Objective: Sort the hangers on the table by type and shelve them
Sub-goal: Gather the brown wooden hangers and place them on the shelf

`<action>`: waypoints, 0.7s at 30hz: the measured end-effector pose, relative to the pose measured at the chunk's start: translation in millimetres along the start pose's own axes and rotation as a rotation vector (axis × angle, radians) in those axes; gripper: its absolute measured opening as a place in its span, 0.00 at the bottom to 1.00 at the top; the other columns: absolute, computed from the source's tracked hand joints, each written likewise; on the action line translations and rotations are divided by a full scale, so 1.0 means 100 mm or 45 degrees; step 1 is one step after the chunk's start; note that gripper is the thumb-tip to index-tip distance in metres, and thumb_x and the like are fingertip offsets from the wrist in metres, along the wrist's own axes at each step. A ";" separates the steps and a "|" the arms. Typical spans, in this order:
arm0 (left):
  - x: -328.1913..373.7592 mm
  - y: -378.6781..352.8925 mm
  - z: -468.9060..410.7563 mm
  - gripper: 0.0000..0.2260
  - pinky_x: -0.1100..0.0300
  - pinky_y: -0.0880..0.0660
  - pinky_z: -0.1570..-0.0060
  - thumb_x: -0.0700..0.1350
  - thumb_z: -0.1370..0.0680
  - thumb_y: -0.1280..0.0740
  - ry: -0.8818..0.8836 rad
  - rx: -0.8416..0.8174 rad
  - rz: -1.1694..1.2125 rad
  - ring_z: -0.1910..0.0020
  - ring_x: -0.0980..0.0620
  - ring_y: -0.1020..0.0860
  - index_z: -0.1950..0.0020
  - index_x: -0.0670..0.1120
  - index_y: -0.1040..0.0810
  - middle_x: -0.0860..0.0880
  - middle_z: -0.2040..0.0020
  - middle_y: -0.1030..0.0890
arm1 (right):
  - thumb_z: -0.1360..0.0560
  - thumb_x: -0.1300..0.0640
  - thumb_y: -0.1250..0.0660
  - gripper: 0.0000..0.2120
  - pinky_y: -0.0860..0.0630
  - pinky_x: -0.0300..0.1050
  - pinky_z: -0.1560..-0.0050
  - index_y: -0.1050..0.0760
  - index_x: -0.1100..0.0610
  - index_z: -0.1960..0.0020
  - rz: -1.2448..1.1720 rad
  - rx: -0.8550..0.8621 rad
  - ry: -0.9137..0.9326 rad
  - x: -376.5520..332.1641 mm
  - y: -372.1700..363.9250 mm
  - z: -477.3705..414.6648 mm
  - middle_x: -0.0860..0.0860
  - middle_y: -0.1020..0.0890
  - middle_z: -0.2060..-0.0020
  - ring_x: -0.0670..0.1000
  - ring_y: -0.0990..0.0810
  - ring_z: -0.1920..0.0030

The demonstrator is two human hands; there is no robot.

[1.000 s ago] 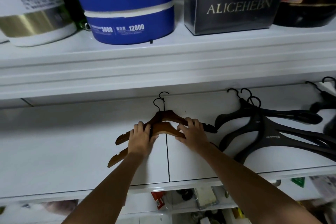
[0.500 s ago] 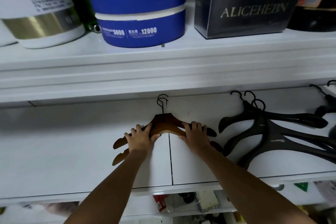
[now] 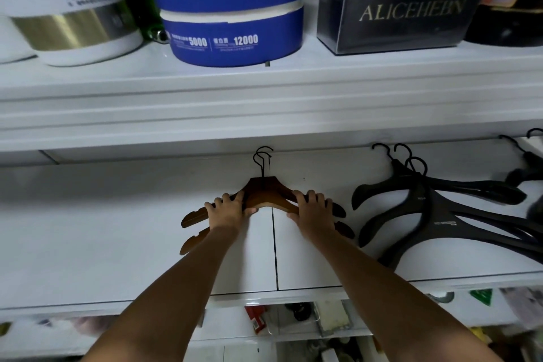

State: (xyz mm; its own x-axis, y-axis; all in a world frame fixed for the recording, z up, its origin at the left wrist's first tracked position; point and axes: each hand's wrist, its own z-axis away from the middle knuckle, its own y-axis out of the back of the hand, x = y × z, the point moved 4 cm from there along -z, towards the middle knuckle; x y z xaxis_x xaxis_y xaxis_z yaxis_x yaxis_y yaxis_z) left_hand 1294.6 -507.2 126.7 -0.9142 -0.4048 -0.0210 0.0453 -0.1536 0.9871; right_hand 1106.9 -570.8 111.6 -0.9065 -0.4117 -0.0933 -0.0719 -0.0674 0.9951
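Head view: my left hand (image 3: 229,213) and right hand (image 3: 313,211) grip stacked wooden hangers (image 3: 264,192) on shelf (image 3: 117,229), fingers (image 3: 222,202) curled over arms; black hangers (image 3: 437,211) near right.

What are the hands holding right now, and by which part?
Both grip the stacked wooden hangers lying on the shelf: the left hand on the left arms, the right hand on the right arms, each beside the neck.

Shelf (image 3: 88,229) open left of the left hand (image 3: 229,211); black hangers (image 3: 435,214) blocking just right of the right hand (image 3: 313,211); upper shelf (image 3: 264,109) low overhead.
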 end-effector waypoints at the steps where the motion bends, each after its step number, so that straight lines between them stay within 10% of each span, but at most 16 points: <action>1: -0.01 0.01 -0.01 0.28 0.43 0.40 0.33 0.63 0.22 0.47 -0.033 -0.024 0.043 0.32 0.41 0.33 0.24 0.53 0.46 0.41 0.33 0.31 | 0.22 0.40 0.43 0.29 0.41 0.59 0.30 0.44 0.52 0.25 0.000 -0.015 -0.003 0.00 0.00 0.00 0.59 0.34 0.31 0.60 0.36 0.31; 6: -0.17 0.15 0.05 0.29 0.47 0.44 0.28 0.55 0.22 0.39 -0.199 -0.078 0.350 0.26 0.43 0.41 0.24 0.51 0.47 0.43 0.25 0.40 | 0.23 0.40 0.40 0.33 0.51 0.60 0.26 0.45 0.53 0.25 -0.038 -0.045 0.013 0.01 0.06 0.10 0.58 0.39 0.28 0.59 0.42 0.27; 21: 0.52 0.86 0.51 0.23 0.53 0.39 0.30 0.52 0.20 0.41 -0.694 0.151 0.294 0.30 0.46 0.33 0.26 0.51 0.39 0.47 0.27 0.34 | 0.21 0.50 0.43 0.22 0.36 0.49 0.34 0.35 0.53 0.28 -0.175 0.253 -0.080 0.27 1.09 0.94 0.55 0.25 0.35 0.56 0.29 0.35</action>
State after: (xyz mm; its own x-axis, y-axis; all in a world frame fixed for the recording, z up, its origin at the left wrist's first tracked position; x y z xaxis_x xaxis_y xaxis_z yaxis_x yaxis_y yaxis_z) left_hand 1231.0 -495.7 218.9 -0.9621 0.1096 0.2495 0.2508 -0.0025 0.9680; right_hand 1035.6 -503.8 220.6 -0.9062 -0.3534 -0.2322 -0.2710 0.0640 0.9604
